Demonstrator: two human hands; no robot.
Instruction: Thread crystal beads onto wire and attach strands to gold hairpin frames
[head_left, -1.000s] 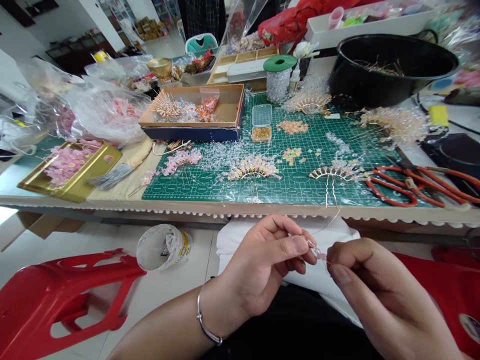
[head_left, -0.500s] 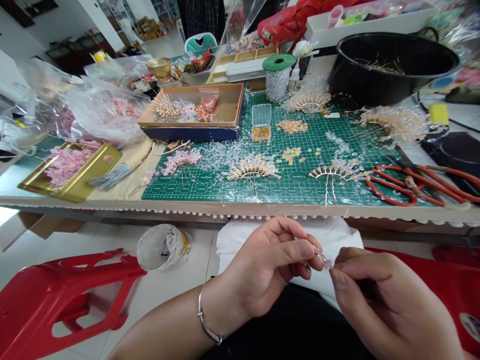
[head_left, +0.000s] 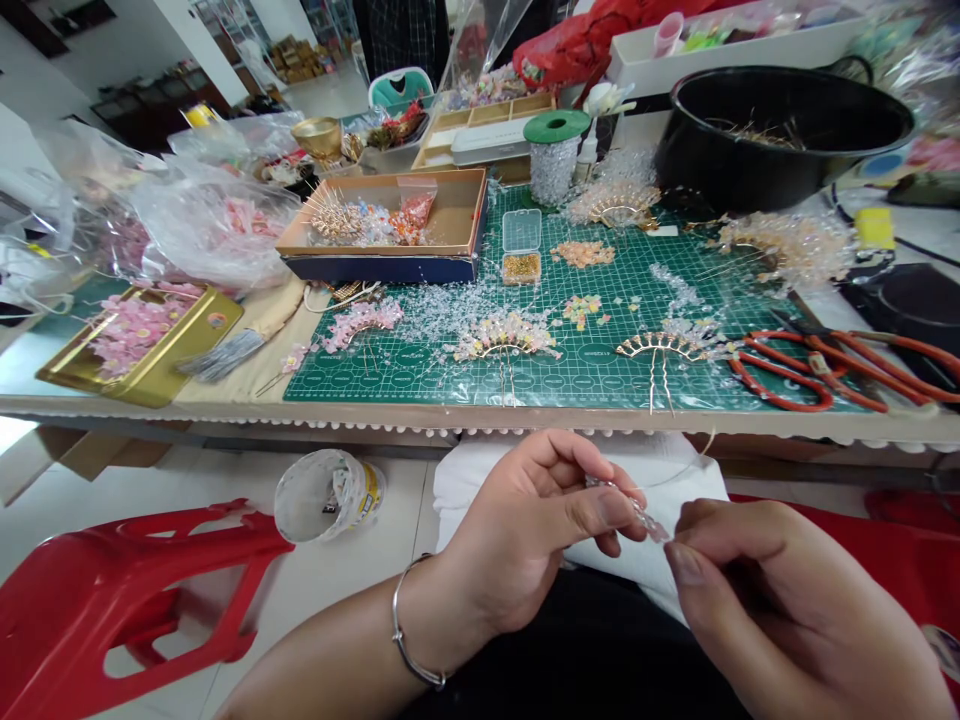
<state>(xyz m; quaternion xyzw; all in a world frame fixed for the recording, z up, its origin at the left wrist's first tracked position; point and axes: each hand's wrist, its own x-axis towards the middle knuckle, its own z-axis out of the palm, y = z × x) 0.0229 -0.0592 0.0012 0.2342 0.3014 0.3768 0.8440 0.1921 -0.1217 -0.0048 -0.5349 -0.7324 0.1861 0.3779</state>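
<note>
Below the table's front edge, over my lap, my left hand (head_left: pixel 536 530) pinches a small strand of clear beads on thin wire (head_left: pixel 643 515) between thumb and fingers. A silver bangle sits on that wrist. My right hand (head_left: pixel 780 600) is closed in a pinch at the other end of the strand, where a fine gold wire arcs up toward the table edge. A white cloth (head_left: pixel 645 475) lies across my lap under both hands.
A green cutting mat (head_left: pixel 600 360) holds gold fan-shaped hair combs (head_left: pixel 660 350), loose clear and pink beads and a small bead box (head_left: pixel 523 245). Red-handled pliers (head_left: pixel 825 370) lie at right, a black tub (head_left: pixel 787 125) behind. A cardboard tray (head_left: pixel 457 215), gold tin (head_left: pixel 150 345), red stool (head_left: pixel 127 600) and plastic cup (head_left: pixel 326 490) are on the left.
My right hand has slid lower and to the right, drawing the wire out. The bead strand has tilted down toward it. My left hand has barely shifted.
</note>
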